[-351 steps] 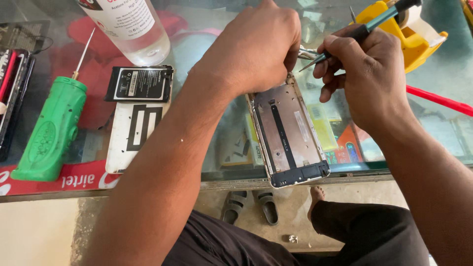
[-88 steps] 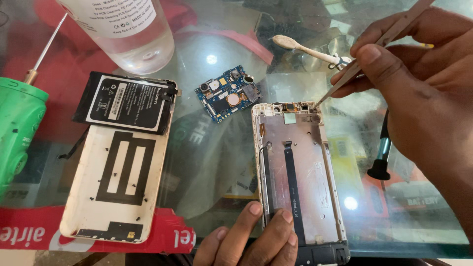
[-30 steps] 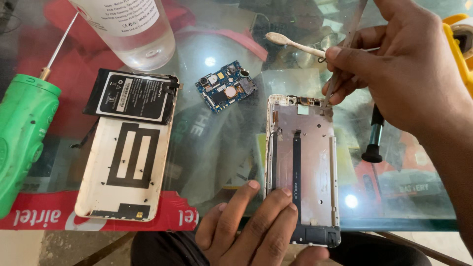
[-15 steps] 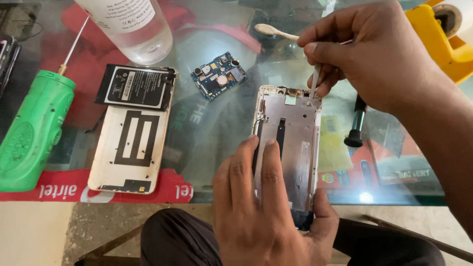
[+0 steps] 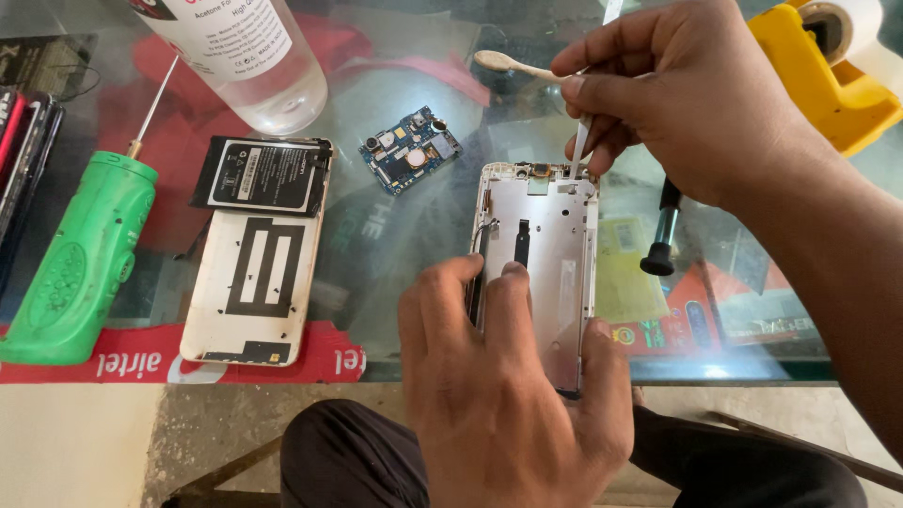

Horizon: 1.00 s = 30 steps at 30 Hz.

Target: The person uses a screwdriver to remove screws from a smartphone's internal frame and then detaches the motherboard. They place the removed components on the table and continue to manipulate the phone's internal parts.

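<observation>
Right hand [image 5: 696,103]: fingers pinched together on thin metal tweezers [image 5: 580,146], whose tip meets the top edge of the opened phone frame [image 5: 550,249]. Left hand [image 5: 508,376]: fingers spread flat and pressing on the lower half of the frame, thumb along its right rim, covering that end. The frame lies upright near the front edge of the glass table [image 5: 395,273]. Just above the frame, a cotton swab [image 5: 508,64] passes behind the right hand. Right of the frame, close by, a black-handled tool [image 5: 661,240]; beyond it, a yellow tape dispenser [image 5: 818,66]. Left of the frame, bare glass, then a small blue circuit board [image 5: 411,149], a white back cover [image 5: 256,277] with a black battery [image 5: 263,176] touching its top, a clear bottle [image 5: 245,56], and a green tool [image 5: 80,254] at the far left.
</observation>
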Each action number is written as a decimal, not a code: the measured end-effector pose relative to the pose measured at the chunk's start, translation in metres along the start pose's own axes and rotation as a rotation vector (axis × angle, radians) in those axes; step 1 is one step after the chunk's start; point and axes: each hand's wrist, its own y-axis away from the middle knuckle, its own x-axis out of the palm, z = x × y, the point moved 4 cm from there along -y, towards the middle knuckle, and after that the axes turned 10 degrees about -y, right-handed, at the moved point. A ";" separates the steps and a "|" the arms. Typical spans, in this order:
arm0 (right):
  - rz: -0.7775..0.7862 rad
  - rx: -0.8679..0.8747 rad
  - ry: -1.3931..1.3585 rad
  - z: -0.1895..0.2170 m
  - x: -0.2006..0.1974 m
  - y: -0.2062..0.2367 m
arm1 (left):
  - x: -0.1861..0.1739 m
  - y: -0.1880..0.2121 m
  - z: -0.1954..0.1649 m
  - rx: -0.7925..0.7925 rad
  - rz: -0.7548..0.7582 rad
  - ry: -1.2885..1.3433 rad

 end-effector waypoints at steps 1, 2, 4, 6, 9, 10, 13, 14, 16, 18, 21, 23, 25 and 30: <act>-0.004 -0.007 0.010 0.000 0.000 0.001 | 0.000 -0.001 0.000 -0.010 0.000 0.004; -0.004 -0.030 0.028 0.001 0.000 0.001 | 0.001 -0.001 0.000 -0.020 0.002 0.009; -0.004 -0.077 0.067 0.004 0.000 0.003 | 0.001 -0.003 0.001 0.001 -0.001 0.015; -0.050 -0.108 0.124 0.008 -0.001 0.005 | 0.000 -0.003 0.004 0.032 -0.021 0.021; -0.057 -0.120 0.026 0.014 0.000 0.007 | -0.003 -0.005 0.010 0.042 -0.056 0.000; -0.052 -0.120 -0.035 0.016 0.000 0.007 | -0.001 -0.008 0.015 0.010 -0.057 -0.024; -0.013 -0.139 0.080 0.019 0.003 0.009 | -0.004 -0.010 0.020 0.045 -0.079 -0.057; -0.023 -0.143 0.034 0.018 0.002 0.009 | -0.005 -0.010 0.019 0.081 -0.093 -0.060; -0.032 -0.136 -0.060 0.011 -0.001 0.008 | -0.007 -0.006 0.016 0.102 -0.059 -0.059; -0.033 -0.194 -0.129 0.005 -0.006 0.007 | -0.010 -0.003 0.012 0.122 -0.051 -0.068; -0.119 -0.310 -0.024 0.001 -0.017 0.014 | -0.011 0.001 0.005 0.153 -0.012 -0.069; -0.184 -0.400 0.034 0.007 -0.022 0.028 | -0.013 -0.001 0.005 0.167 -0.003 -0.074; -0.251 -0.459 0.032 0.016 -0.024 0.054 | -0.017 -0.005 0.011 0.205 0.026 -0.033; -0.435 -0.407 -0.206 0.014 0.011 0.146 | -0.024 -0.012 0.031 0.278 0.072 0.016</act>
